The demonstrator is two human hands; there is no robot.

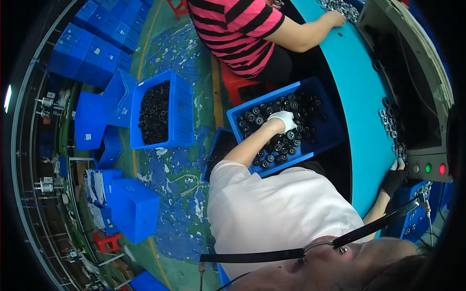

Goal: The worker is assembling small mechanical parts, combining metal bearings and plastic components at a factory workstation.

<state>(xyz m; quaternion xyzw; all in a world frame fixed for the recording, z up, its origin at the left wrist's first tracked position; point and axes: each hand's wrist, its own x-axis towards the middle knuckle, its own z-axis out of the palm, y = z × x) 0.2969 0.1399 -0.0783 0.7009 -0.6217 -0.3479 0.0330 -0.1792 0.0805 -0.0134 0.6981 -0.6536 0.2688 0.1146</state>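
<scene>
My left hand (284,121), in a white glove, reaches down into a blue crate (310,156) of small black wheels with metallic centres (277,146). Its fingers curl among the wheels, and what they grip is hidden. On the right, my right hand (395,173) has pale fingertips and a dark covering over the palm and wrist. Its fingers are bent together at the near end of a row of small metal and black round parts (388,122) on the turquoise work surface (347,72). The piece at those fingertips is too small to make out.
A grey machine with green and red lights (428,168) borders the work surface. Another person in a striped shirt (242,34) sits ahead, one hand at a pile of metal parts (340,7). A second filled blue crate (180,114) and stacked crates (97,51) stand on the left.
</scene>
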